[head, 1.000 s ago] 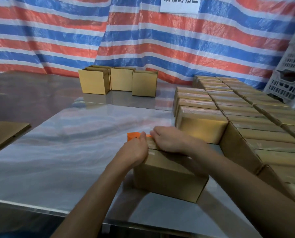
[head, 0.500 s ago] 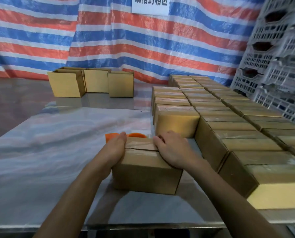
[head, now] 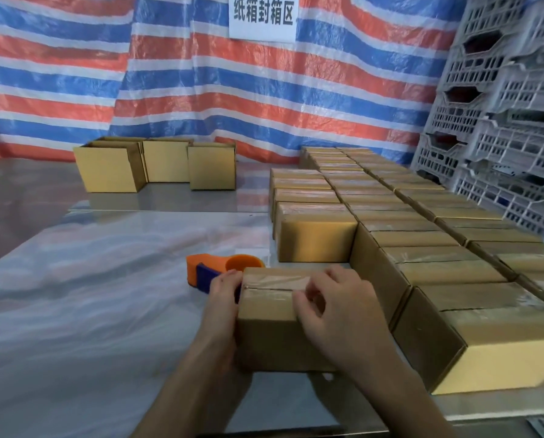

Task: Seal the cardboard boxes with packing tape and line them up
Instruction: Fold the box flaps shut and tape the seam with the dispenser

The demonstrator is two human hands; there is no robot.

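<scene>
Shiny metal covers the table point(head: 90, 311), which mirrors the striped colours behind it. Nearest on it sits a cardboard box point(head: 270, 336), closed, with a strip of clear tape point(head: 273, 284) running along its top seam. The left hand point(head: 223, 295) holds the box's left end, its fingers bent over the top edge. The right hand point(head: 337, 308) lies on the right part of the top, its fingers curled down onto the tape and towards the far edge, so both hands hold the box. Just beyond the left hand, by the box's far left corner, rests an orange and blue tape dispenser point(head: 213, 267); whether it touches the box I cannot tell.

Just to the right of the held box, sealed boxes point(head: 454, 273) stand packed side by side in rows that run away towards the back. Their tops are taped the same way. One shorter row ends just behind the held box.

Farther back on the left, well apart from the rows, three open boxes point(head: 112, 167) stand together with their flaps up.

Grey plastic crates point(head: 501, 121) are stacked high at the right edge. A tarp point(head: 264, 90) striped red, blue and white hangs across the back, and a white sign point(head: 262, 15) with dark characters is fixed on it near the top.
</scene>
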